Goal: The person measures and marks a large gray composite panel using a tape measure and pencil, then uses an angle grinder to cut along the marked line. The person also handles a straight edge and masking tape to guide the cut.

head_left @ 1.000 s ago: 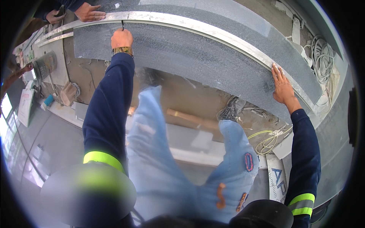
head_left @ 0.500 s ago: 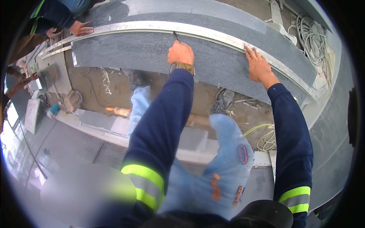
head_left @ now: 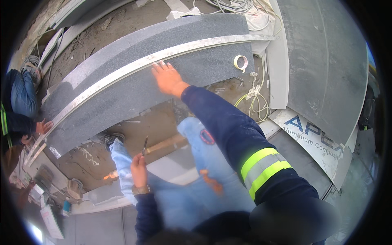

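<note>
My left hand (head_left: 139,173), with a watch at the wrist, has drawn in near my thigh. Its fingers are closed on a thin, dark pencil-like tool (head_left: 145,143) that points upward. My right hand (head_left: 168,80) lies flat with fingers stretched, fingertips at the near edge of a long whitish straightedge bar (head_left: 118,75). That bar runs lengthwise over a speckled dark grey panel (head_left: 110,104). At the far left end of the bar, another person's hand (head_left: 44,126) rests on it.
A roll of tape (head_left: 241,62) stands on the panel's right end. Coiled cable (head_left: 232,5) and yellow-green cord (head_left: 258,105) lie beyond and beside it. Large grey sheets (head_left: 322,53) are at the right. Near my legs is an orange-handled tool (head_left: 110,175).
My left hand has come away from the bar with the tool, back toward my body. The view has swung right, bringing the tape roll into sight. My right hand remains at the bar.
</note>
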Tool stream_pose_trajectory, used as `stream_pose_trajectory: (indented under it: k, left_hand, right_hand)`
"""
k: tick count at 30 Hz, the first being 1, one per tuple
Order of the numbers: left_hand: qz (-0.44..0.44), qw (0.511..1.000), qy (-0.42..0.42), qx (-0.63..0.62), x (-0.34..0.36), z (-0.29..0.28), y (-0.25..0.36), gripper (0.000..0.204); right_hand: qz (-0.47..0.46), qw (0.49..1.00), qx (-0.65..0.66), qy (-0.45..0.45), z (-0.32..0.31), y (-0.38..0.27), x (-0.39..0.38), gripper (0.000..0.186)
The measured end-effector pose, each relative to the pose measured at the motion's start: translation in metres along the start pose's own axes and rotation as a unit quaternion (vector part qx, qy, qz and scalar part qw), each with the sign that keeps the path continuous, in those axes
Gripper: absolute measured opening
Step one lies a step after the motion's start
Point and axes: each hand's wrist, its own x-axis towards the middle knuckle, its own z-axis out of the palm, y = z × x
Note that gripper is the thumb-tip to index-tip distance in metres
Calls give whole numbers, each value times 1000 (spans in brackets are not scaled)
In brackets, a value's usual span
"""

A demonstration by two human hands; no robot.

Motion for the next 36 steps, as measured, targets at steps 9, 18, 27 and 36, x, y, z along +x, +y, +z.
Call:
stream_pose_trajectory:
  k: [9, 18, 27, 36]
  left_hand:
    - [92, 995, 33, -37, -49, -2, -14, 20]
    - [122, 986, 53, -103, 111, 83, -38, 24]
    - [148, 984, 9, -94, 45, 220, 54, 27]
    - [215, 951, -40, 220, -140, 90, -15, 58]
  right_hand:
    - [383, 897, 186, -117, 54, 113, -175, 46]
    - [456, 879, 127, -58, 80, 307, -167, 50]
    - [266, 741, 616, -12, 32, -39, -175, 19]
    - [350, 933, 72, 39, 70, 180, -177, 22]
